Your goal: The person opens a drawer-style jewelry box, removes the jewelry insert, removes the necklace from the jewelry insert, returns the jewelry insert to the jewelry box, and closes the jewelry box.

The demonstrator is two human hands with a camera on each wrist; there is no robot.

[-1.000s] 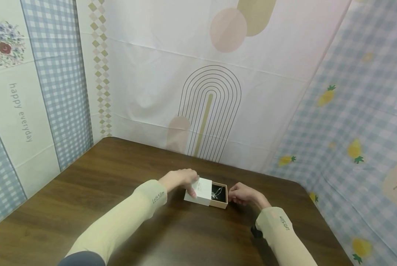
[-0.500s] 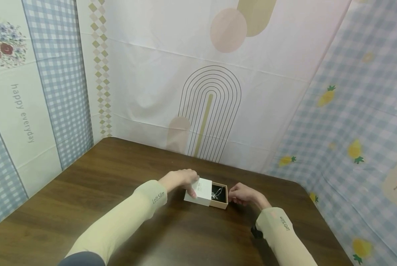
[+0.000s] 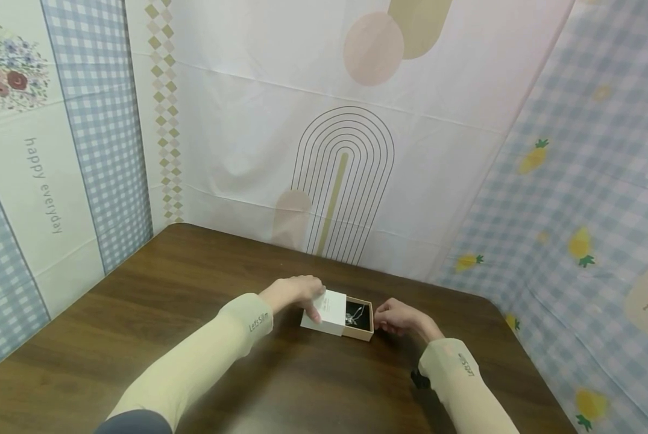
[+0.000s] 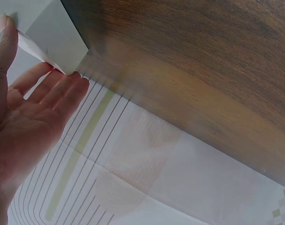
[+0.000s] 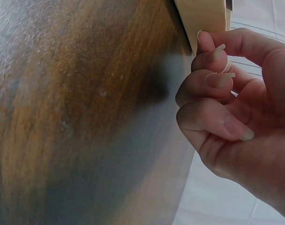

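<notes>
A small white cardboard slide box [image 3: 330, 310] lies on the wooden table. Its brown-edged drawer [image 3: 366, 336] sticks out to the right, with a silver-coloured necklace [image 3: 352, 316] on black lining inside. My left hand [image 3: 300, 292] grips the white sleeve from the left, thumb on top and fingers along the far side; the left wrist view shows the fingertips against the sleeve [image 4: 55, 37]. At the drawer's right end, my right hand [image 3: 396, 316] has curled fingers, thumb and forefinger pinched together against the end wall [image 5: 203, 18]. Any tab between them is hidden.
The brown wooden table [image 3: 237, 374] stretches around the box on all sides. Printed cloths hang behind it and along both sides, such as the white cloth [image 3: 237, 138] at the back. A dark strap [image 3: 419, 378] shows under the right sleeve.
The drawer and my right hand have shifted very slightly to the right. My left hand and the white sleeve stay practically in place.
</notes>
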